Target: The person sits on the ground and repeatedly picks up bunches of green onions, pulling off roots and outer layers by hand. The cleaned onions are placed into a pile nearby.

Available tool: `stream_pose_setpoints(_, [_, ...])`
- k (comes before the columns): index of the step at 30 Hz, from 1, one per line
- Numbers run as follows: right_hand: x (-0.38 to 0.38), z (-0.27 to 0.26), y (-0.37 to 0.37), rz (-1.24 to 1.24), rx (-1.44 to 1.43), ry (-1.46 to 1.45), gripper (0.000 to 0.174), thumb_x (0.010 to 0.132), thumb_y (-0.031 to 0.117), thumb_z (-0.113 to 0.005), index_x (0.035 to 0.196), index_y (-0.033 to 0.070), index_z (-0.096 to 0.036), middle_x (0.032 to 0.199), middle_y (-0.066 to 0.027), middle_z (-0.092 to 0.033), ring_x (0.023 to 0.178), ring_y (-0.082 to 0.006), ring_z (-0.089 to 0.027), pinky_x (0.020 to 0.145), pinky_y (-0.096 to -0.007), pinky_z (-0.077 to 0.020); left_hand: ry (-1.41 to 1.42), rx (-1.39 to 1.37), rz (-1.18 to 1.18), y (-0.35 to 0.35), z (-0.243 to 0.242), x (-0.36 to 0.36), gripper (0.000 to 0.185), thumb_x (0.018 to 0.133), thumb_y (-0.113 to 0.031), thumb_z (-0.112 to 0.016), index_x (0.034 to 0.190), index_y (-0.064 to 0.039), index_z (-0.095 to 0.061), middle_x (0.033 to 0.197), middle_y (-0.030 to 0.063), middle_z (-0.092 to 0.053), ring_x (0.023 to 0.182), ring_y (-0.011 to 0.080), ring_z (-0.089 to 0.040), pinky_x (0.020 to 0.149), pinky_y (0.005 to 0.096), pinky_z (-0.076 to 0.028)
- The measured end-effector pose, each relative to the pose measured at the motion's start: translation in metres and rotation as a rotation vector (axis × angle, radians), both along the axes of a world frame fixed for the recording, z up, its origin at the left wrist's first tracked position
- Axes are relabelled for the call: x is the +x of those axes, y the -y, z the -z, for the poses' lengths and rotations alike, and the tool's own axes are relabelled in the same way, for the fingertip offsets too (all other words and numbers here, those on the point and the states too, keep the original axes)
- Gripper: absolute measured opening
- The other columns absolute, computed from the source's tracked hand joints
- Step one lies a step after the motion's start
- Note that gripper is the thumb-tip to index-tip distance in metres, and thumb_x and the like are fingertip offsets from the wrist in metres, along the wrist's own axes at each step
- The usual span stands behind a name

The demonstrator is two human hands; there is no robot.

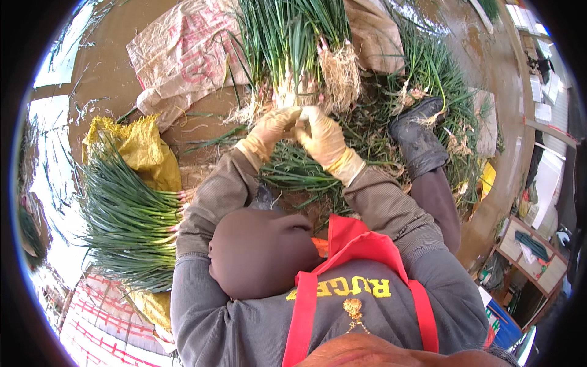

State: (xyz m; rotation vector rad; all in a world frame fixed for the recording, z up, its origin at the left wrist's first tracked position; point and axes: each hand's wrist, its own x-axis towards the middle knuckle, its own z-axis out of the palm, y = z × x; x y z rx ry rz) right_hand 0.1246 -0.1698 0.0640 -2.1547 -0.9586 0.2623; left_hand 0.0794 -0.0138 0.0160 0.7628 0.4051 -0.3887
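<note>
My left hand [269, 131] and my right hand [324, 140] wear pale yellowish gloves, and their fingertips meet just below a pile of scallions [286, 50]. The scallions lie with green leaves pointing away from me and with white bulbs and stringy roots towards me. At the left fingertips is a cluster of pale bulbs [286, 94]; whether they are gripped is hidden by the fingers. On the right hand, thumb and fingers curl with a small gap between. Beneath both wrists lie loose green leaves [298, 169] on the ground.
A neat scallion bundle [133, 215] lies at left beside a yellow woven sack [149, 156]. A printed sack [192, 55] is spread at upper left. My dark boot [419, 137] stands among discarded leaves [426, 69] at right. A wooden cabinet [527, 257] is farther right.
</note>
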Motion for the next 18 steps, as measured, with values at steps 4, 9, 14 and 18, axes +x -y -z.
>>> stream_pose_setpoints(4, [-0.024, -0.023, 0.017, 0.109, 0.157, -0.455, 0.030, 0.084, 0.009, -0.070, 0.111, 0.009, -0.057, 0.095, -0.0048, -0.066, 0.082, -0.0141, -0.065, 0.074, -0.0279, -0.0530, -0.016, -0.124, 0.135, 0.013, 0.013, -0.029, 0.026, 0.096, -0.030, -0.056, 0.103, -0.006, -0.063, 0.087, 0.0051, -0.066, 0.080, 0.0151, -0.064, 0.070, 0.0300, -0.055])
stream_pose_setpoints(9, [0.009, -0.013, 0.013, 0.308, 0.025, -0.290, 0.042, 0.085, 0.020, -0.072, 0.122, 0.008, -0.057, 0.105, -0.0066, -0.064, 0.085, -0.0117, -0.061, 0.074, -0.0256, -0.0516, -0.046, -0.282, 0.143, 0.013, -0.007, -0.047, 0.029, 0.100, -0.023, -0.050, 0.116, 0.000, -0.059, 0.088, 0.0076, -0.068, 0.068, 0.0134, -0.064, 0.059, 0.0248, -0.054])
stream_pose_setpoints(14, [-0.002, 0.004, -0.016, 0.219, -0.283, -0.386, 0.046, 0.080, 0.041, -0.072, 0.112, 0.009, -0.059, 0.087, -0.0102, -0.068, 0.080, -0.0291, -0.066, 0.074, -0.0384, -0.0511, -0.157, 0.349, 0.206, 0.022, -0.029, -0.051, 0.019, 0.097, -0.020, -0.056, 0.094, -0.002, -0.063, 0.072, 0.0057, -0.066, 0.054, 0.0098, -0.059, 0.046, 0.0223, -0.047])
stream_pose_setpoints(18, [-0.005, 0.011, -0.018, 0.211, -0.577, 0.023, 0.036, 0.087, 0.045, -0.059, 0.097, 0.010, -0.062, 0.085, -0.0115, -0.067, 0.078, -0.0312, -0.065, 0.069, -0.0411, -0.0505, 0.093, 1.179, 0.377, 0.029, -0.020, -0.055, 0.022, 0.093, -0.024, -0.056, 0.087, -0.004, -0.065, 0.073, 0.0144, -0.066, 0.065, 0.0282, -0.064, 0.059, 0.0376, -0.051])
